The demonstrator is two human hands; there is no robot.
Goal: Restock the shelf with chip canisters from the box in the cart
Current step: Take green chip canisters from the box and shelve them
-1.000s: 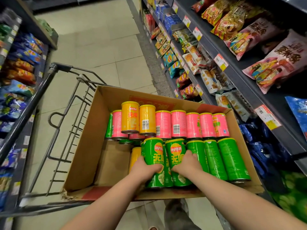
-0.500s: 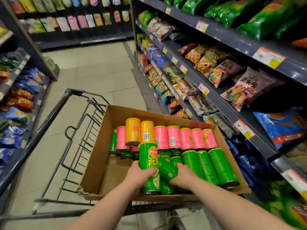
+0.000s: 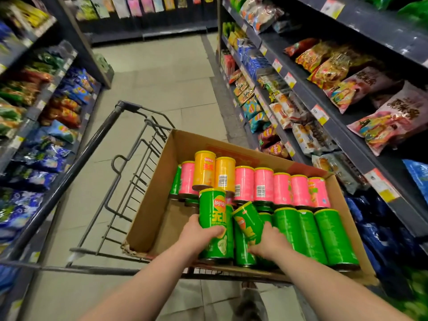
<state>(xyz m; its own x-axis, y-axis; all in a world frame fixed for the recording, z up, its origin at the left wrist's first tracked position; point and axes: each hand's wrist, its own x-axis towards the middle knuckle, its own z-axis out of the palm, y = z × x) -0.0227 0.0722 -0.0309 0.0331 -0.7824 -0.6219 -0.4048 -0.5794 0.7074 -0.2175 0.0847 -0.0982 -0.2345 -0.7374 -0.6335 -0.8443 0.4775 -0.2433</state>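
A cardboard box [image 3: 148, 214] sits in a metal cart [image 3: 97, 144] and holds green, pink and yellow chip canisters. My left hand [image 3: 196, 235] grips an upright green canister [image 3: 214, 212], lifted above the others. My right hand [image 3: 268, 242] grips a second green canister [image 3: 246, 218], tilted to the left. Several more green canisters [image 3: 310, 232] lie to the right in the box. Pink canisters [image 3: 280, 188] and two yellow canisters [image 3: 214, 172] lie behind them. The shelf [image 3: 342, 128] on the right carries snack bags.
Dark shelving with snack bags lines the aisle on the left [image 3: 46, 117] and at the far end [image 3: 143, 31]. Tiled floor [image 3: 157, 89] stretches ahead of the cart. The left part of the box shows bare cardboard bottom. A shoe [image 3: 250, 304] shows below the cart.
The view has tilted upward, showing more of the aisle. Both hands have lifted their green canisters out of the row; the left one now stands upright, the right one has tipped leftward.
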